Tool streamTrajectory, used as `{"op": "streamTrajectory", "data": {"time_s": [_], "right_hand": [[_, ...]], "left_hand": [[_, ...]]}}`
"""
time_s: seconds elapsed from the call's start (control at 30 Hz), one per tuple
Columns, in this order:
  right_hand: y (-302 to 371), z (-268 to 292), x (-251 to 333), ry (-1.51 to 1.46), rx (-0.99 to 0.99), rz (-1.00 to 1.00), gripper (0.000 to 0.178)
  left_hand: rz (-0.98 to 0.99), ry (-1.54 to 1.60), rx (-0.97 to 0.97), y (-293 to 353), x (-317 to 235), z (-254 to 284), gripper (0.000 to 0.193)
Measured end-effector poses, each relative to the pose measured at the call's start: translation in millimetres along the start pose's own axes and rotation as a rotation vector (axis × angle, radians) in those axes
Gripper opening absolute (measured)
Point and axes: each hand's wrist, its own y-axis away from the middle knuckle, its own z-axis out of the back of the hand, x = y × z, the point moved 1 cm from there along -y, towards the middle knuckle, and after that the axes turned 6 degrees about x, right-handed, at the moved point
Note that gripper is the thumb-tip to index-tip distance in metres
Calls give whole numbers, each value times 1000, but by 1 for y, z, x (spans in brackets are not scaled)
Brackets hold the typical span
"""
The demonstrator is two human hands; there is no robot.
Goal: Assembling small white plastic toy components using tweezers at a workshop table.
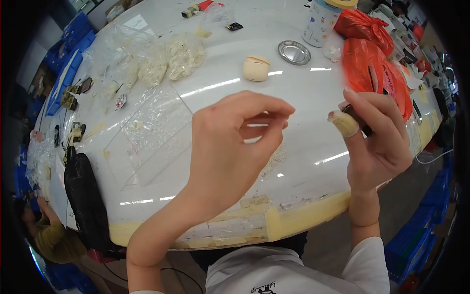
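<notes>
My left hand is over the middle of the table with thumb and forefinger pinched together; anything between the tips is too small or hidden to make out. To the right, my raised right hand is closed around a small dark object, mostly covered by the fingers. Yellowish tape or a cover wraps the right thumb. The hands are apart. Pale crumbs lie on the table between them. Beyond the hands sit a cream rounded container and a round metal lid.
Clear flat sheets lie left of my left hand, with plastic bags of pale pieces behind. A black pouch rests at the left edge. Red plastic bags and a white canister stand at back right. Another person's sleeve shows lower left.
</notes>
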Motion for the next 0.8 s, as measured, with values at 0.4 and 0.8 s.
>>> {"op": "streamTrajectory", "data": {"time_s": [0.4,0.8], "right_hand": [[-8,76,-44,31,-289,-163,23],[1,103,-35,36,-301,-231,20]], "left_hand": [[3,-759,13,-180,24,-88,9],[159,-647,-48,-167,2,-107,3]]}}
